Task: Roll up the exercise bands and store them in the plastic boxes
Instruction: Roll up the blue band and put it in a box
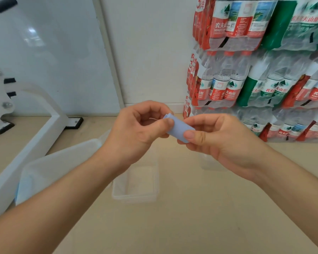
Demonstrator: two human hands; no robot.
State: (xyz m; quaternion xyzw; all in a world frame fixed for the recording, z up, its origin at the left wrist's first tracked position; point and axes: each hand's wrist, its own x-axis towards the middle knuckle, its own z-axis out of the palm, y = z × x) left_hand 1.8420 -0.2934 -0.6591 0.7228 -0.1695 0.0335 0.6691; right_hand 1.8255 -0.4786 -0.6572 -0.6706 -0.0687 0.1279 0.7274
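Both bare hands meet above the pale beige floor (191, 217), pinching a small, pale blue, tightly rolled exercise band (179, 128) between them. The left hand (136, 129) grips the roll's upper end, at about ten o'clock, with thumb and curled fingers. The right hand (220, 140) clamps the lower end, at about four o'clock, its thumb pressed flat on the roll. The roll is held in the air, tilted, touching nothing but the fingers.

Below the hands, at six o'clock from the roll, a small clear rectangular plastic box (134, 195) sits open on the floor. At eight o'clock from it, partly behind the left forearm, lies a larger translucent plastic box (62, 158) with something light blue showing at its near edge. Shrink-wrapped packs of water bottles (255, 70) are stacked against the white wall at two o'clock.
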